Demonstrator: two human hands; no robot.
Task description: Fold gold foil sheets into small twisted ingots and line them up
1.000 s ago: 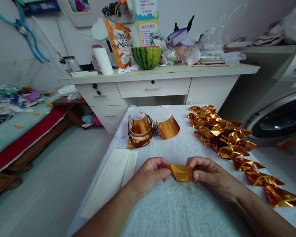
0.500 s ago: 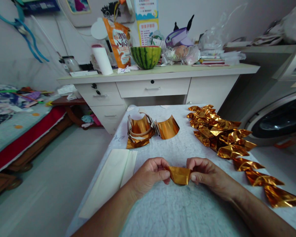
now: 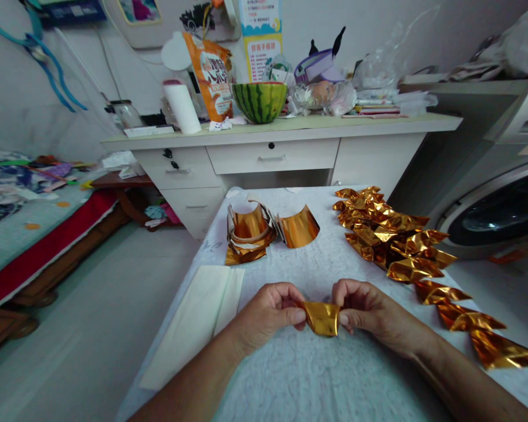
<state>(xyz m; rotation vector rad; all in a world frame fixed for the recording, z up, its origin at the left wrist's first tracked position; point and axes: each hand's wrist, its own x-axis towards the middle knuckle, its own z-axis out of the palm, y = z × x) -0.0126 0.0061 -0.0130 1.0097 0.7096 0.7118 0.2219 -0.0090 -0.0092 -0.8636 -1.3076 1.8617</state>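
Note:
Between my two hands is a small folded piece of gold foil paper (image 3: 322,318). My left hand (image 3: 275,313) pinches its left end, and my right hand (image 3: 364,308) pinches its right end. Beyond them lie a stack of curled gold sheets (image 3: 250,230) and one separate curled gold sheet (image 3: 299,227). Flat white paper sheets (image 3: 193,319) rest left of my hands. Several folded gold foil pieces (image 3: 416,268) run in a pile and row along the table's right side.
The table (image 3: 281,387) has a pale, patterned cover. Behind it stands a white desk (image 3: 273,138) with a watermelon half (image 3: 259,102) and an orange bag (image 3: 209,79). A washing machine (image 3: 501,176) is at right, a bed (image 3: 30,234) at left.
The gold piece between my fingers has tilted and sits slightly lower, its shape a little different. My left fingers have shifted slightly; both hands keep their pinch.

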